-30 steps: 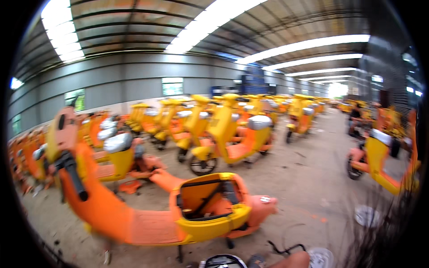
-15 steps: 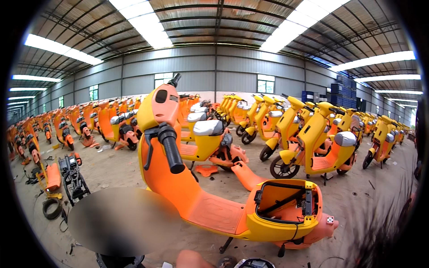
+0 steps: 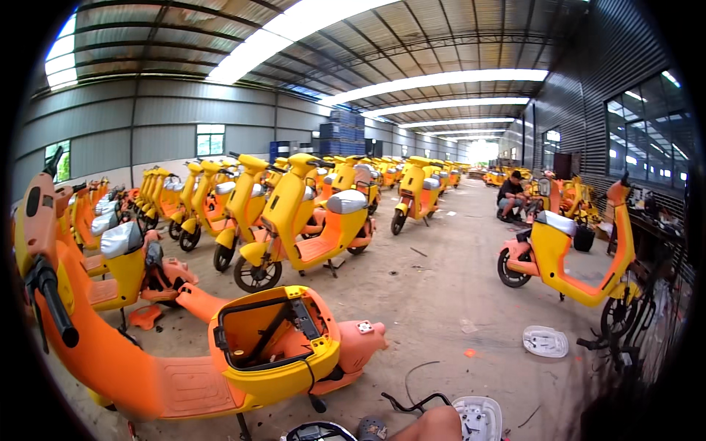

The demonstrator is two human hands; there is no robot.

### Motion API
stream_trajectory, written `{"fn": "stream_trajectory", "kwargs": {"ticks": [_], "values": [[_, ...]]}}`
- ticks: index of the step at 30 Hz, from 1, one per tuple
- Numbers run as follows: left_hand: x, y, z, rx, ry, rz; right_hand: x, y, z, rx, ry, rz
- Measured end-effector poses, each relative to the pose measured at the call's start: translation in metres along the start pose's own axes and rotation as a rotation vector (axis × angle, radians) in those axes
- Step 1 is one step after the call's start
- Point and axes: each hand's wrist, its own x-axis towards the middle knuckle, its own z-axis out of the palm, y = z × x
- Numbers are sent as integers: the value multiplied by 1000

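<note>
Neither of my hands is in view. Closest to me is a yellow and orange electric scooter (image 3: pixel 198 386) without a seat, its storage bay open and dark inside. A cable hangs from the bay's rear corner. At the lower edge my bent bare knee (image 3: pixel 435 425) shows beside a grey clog (image 3: pixel 372 428). A white plastic tray (image 3: pixel 479 417) with small parts lies right of the knee. A black bent-tube frame (image 3: pixel 415 403) is just beyond it. A dark oval part with a pale rim (image 3: pixel 320 432) is cut off by the lower edge.
Rows of yellow scooters (image 3: pixel 276 220) stand beyond. Another scooter (image 3: pixel 570 253) stands at right, near a second white tray (image 3: pixel 546 342) on the floor. A seated person (image 3: pixel 511 197) is farther back. A cluttered bench (image 3: pixel 654 220) lines the right wall.
My view has swung to the right, so the near scooter sits farther left. The right wall, seated person and white trays have come into view.
</note>
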Motion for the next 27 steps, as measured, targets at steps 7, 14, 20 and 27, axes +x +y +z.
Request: {"fn": "stream_trajectory", "kwargs": {"ticks": [7,14,20,27], "values": [[-19,-9,15,4,-38,7,-25,8,18,9,8,37],[-34,-2,13,-19,-45,3,-26,8,19,4,-14,12],[-17,15,38,-16,-113,49,-16,22,18,-25,19,55],[-15,10,45,-77,-118,16,5,1,11,-30,2,-2]]}}
